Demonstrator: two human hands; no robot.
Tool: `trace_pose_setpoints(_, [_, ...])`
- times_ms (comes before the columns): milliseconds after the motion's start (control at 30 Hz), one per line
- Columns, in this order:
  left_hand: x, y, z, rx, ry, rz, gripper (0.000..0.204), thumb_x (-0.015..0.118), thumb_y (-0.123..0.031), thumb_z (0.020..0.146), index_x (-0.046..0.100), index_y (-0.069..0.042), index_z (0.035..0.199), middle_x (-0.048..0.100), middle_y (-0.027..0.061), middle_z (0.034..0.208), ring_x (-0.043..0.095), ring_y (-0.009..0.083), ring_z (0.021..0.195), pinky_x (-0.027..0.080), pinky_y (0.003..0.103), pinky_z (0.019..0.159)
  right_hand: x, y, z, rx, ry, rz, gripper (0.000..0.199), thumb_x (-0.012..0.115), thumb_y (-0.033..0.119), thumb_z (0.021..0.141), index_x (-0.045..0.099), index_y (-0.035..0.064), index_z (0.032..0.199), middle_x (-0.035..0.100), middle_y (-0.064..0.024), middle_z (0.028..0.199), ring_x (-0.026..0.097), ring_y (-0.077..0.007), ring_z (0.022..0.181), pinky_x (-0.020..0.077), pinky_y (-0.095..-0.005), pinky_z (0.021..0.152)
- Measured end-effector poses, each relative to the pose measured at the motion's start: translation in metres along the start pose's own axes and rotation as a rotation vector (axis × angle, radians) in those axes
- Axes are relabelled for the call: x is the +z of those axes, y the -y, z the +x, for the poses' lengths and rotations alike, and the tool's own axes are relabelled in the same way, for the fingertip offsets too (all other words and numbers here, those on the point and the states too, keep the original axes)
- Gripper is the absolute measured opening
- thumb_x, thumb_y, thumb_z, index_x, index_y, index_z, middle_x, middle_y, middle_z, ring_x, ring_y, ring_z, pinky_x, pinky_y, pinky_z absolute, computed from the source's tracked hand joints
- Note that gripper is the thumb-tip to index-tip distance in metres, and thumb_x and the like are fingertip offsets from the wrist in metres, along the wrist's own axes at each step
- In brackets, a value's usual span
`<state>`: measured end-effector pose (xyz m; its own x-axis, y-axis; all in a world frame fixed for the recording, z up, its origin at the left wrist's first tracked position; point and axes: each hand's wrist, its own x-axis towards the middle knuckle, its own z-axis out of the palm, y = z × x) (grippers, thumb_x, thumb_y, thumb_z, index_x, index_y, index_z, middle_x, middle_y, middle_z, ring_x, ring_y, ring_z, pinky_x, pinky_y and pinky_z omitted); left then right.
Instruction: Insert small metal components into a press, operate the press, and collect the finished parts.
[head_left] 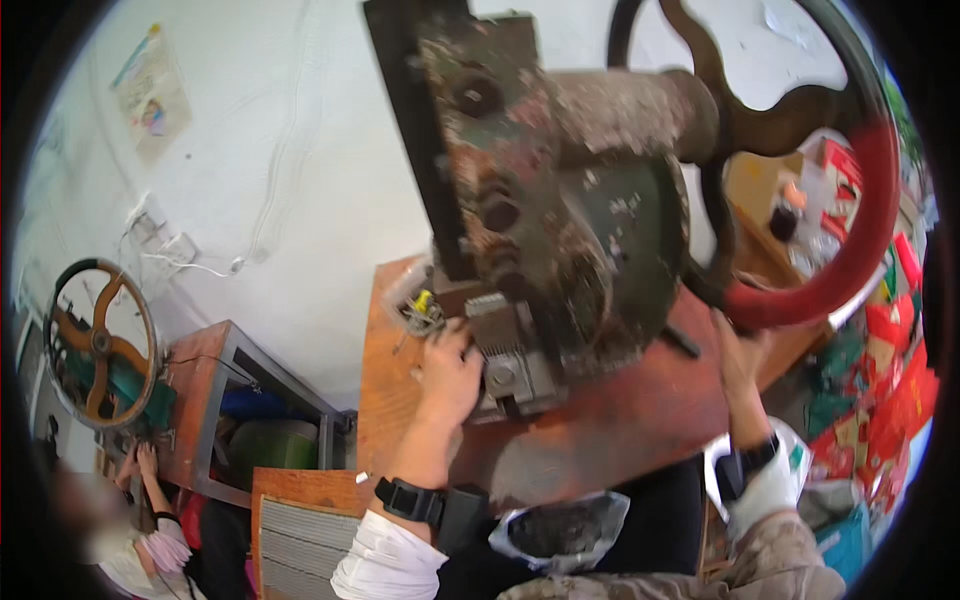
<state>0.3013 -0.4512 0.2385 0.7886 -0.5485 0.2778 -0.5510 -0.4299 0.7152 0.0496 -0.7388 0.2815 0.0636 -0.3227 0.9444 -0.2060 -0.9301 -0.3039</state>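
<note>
Pinching could be caused were the wheel (880,195), at upper right, turned while the left hand (450,372) is placed, curled, beside the die (505,378). Whether anything is gripped there, or by the right hand (740,355) near the lower rim, cannot be told. The press (510,200) is set at upper centre on the bench (620,430), long axis near upright, top tilted left, wheel side facing right.

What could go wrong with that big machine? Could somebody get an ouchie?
Maybe! The left hand is right beside the metal block low on the machine, so fingers might get pinched if the wheel by the right hand turns. The clear container of small parts is close to the left hand too, so a bump could spill it.
</note>
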Motion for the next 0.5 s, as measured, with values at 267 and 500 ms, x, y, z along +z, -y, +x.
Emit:
trace_pose_setpoints(267, [0.0, 0.003, 0.001, 0.064, -0.062, -0.166, 0.032, 0.05, -0.005, 0.08, 0.059, -0.001, 0.11, 0.049, 0.0147, 0.129, 0.043, 0.0354, 0.118, 0.033, 0.04, 0.1, -0.043, -0.047, 0.149, 0.439, 0.24, 0.257, 0.041, 0.066, 0.027, 0.078, 0.059, 0.0001, 0.107, 0.063, -0.005, 0.085, 0.06, -0.0143, 0.081, 0.0455, -0.0286, 0.079])
trace_pose_setpoints(500, [-0.005, -0.004, -0.009, -0.049, -0.071, -0.144, 0.032, 0.049, -0.008, 0.08, 0.059, -0.004, 0.111, 0.05, 0.0121, 0.128, 0.044, 0.0345, 0.117, 0.033, 0.042, 0.1, -0.075, 0.005, -0.024, 0.347, 0.101, 0.227, 0.046, 0.066, 0.025, 0.078, 0.054, -0.0006, 0.114, 0.062, -0.0097, 0.095, 0.058, -0.016, 0.084, 0.0445, -0.0287, 0.08])
